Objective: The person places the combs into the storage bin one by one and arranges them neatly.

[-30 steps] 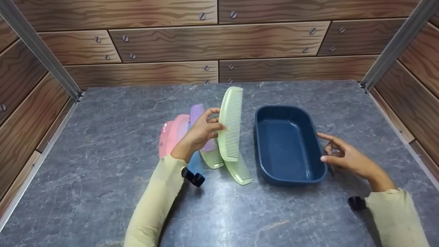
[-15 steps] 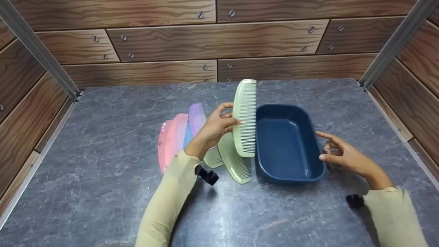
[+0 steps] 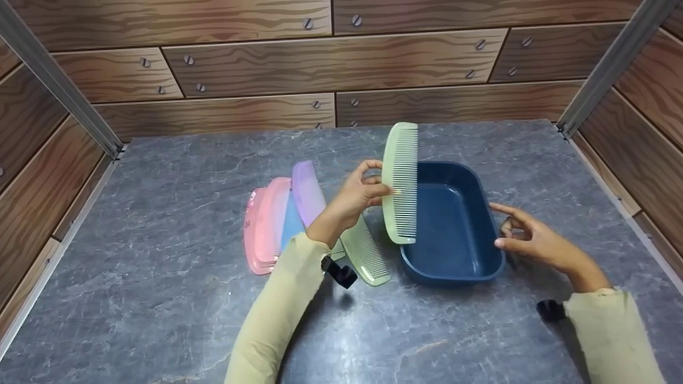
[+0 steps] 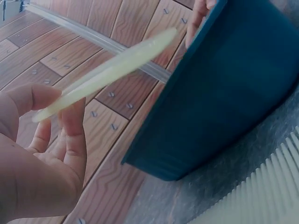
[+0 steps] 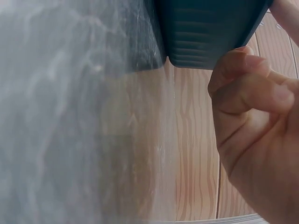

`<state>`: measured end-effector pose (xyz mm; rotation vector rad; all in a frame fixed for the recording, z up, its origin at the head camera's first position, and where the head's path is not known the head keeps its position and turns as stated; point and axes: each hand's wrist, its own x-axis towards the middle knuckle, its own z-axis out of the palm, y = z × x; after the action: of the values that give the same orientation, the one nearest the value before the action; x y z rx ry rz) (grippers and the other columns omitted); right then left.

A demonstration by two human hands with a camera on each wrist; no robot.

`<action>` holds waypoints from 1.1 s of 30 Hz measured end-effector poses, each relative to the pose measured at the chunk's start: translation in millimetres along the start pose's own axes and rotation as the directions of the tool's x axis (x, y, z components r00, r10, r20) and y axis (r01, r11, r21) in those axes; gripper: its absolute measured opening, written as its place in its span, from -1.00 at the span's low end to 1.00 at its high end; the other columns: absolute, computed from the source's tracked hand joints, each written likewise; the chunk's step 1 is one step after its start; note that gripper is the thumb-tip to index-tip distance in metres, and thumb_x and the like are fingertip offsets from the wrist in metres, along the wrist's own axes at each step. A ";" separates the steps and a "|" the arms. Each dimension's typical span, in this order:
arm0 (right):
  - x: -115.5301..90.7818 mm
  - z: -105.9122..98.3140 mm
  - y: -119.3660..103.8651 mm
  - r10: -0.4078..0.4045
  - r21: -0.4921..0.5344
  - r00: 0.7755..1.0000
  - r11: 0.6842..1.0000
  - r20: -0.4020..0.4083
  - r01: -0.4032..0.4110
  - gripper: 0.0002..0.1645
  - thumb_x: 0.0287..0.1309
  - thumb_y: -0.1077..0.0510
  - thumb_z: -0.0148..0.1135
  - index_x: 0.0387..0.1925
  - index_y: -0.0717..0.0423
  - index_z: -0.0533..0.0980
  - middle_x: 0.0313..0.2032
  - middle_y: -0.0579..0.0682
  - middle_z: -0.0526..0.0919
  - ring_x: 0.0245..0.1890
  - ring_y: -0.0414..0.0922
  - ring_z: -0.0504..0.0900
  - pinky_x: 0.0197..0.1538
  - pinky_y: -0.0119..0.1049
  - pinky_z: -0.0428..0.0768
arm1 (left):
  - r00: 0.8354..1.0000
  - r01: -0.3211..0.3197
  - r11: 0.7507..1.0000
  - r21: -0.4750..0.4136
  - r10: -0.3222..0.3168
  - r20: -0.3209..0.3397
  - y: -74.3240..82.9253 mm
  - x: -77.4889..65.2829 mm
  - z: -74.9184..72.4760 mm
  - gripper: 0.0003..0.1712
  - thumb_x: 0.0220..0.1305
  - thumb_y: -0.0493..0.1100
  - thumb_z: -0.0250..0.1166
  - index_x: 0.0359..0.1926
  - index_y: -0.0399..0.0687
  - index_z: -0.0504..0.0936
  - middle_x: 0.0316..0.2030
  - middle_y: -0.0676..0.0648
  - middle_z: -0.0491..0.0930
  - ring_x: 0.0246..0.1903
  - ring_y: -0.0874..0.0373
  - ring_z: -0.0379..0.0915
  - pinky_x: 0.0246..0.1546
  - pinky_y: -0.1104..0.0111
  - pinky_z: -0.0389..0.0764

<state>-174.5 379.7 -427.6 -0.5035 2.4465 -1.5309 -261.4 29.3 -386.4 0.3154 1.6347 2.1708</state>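
Note:
My left hand (image 3: pixel 349 200) pinches a pale green comb (image 3: pixel 399 184) by its spine, thumb on one side and fingers on the other. The comb is raised over the left rim of a dark blue tub (image 3: pixel 453 278), its teeth facing right. In the left wrist view the held comb (image 4: pixel 110 74) appears nearly edge-on, beside the tub's outer wall (image 4: pixel 219 84). At the tub's right side, my right hand (image 3: pixel 539 245) touches the rim with index finger and thumb, the other fingers bent. The right wrist view has this hand (image 5: pixel 254 126) against the tub's outside (image 5: pixel 205 32).
Left of the tub lie more combs: a green comb (image 3: pixel 365 253), a purple comb (image 3: pixel 308 189), a blue comb (image 3: pixel 290 218) and pink combs (image 3: pixel 261 229), partly overlapping. My left forearm hides some of them. Wood-patterned walls (image 3: pixel 341 64) enclose the grey marbled table (image 3: pixel 160 298).
My left hand has carried the green comb rightward, from above the other combs to the tub's left rim. My right hand stays at the tub's right side.

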 end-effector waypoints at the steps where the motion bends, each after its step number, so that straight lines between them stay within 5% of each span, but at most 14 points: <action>1: -0.2 -0.4 -0.2 0.001 0.000 1.000 1.000 0.001 -0.001 -0.22 0.24 0.37 0.12 0.43 0.24 0.06 -0.35 -0.15 0.37 -0.57 -0.38 0.37 -0.60 -0.21 0.34 | 1.000 0.005 1.000 0.005 -0.005 0.003 -1.1 1.1 1.5 -0.52 0.10 -0.49 0.19 0.03 -0.08 0.36 -0.31 -0.02 0.59 -0.32 0.15 0.57 -0.30 0.34 0.59; 13: -0.2 -1.7 -2.8 0.010 -0.003 1.000 1.000 0.008 -0.010 -0.20 0.24 0.36 0.13 0.44 0.22 0.05 -0.36 -0.15 0.40 -0.56 -0.34 0.38 -0.61 -0.22 0.37 | 1.000 0.003 0.998 0.070 -0.005 0.025 -4.8 8.2 12.1 -0.54 0.12 -0.49 0.19 0.01 -0.08 0.33 -0.29 -0.01 0.56 -0.32 0.16 0.55 -0.32 0.35 0.57; 25: -1.0 -1.4 -0.7 0.003 0.013 1.000 1.000 0.009 -0.003 -0.20 0.23 0.37 0.13 0.44 0.24 0.04 -0.38 -0.14 0.41 -0.55 -0.31 0.40 -0.58 -0.25 0.42 | 0.995 -0.020 0.975 0.220 -0.002 0.099 -9.7 12.5 16.3 -0.20 0.04 -0.51 0.19 0.32 -0.08 0.22 -0.30 -0.03 0.51 -0.35 0.18 0.47 -0.42 0.36 0.39; 33: -0.5 -1.3 -1.4 0.004 0.005 1.000 1.000 0.005 -0.004 -0.21 0.23 0.37 0.13 0.43 0.26 0.05 -0.38 -0.15 0.41 -0.56 -0.31 0.40 -0.57 -0.24 0.42 | 0.990 -0.040 0.957 0.289 -0.001 0.142 -9.8 14.6 15.6 -0.25 0.08 -0.50 0.17 0.30 -0.02 0.23 -0.36 -0.04 0.54 -0.41 0.21 0.45 -0.48 0.39 0.31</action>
<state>-174.2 380.4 -425.8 -0.5008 2.4376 -1.5316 -266.3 51.5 -392.2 0.5593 1.8748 1.8699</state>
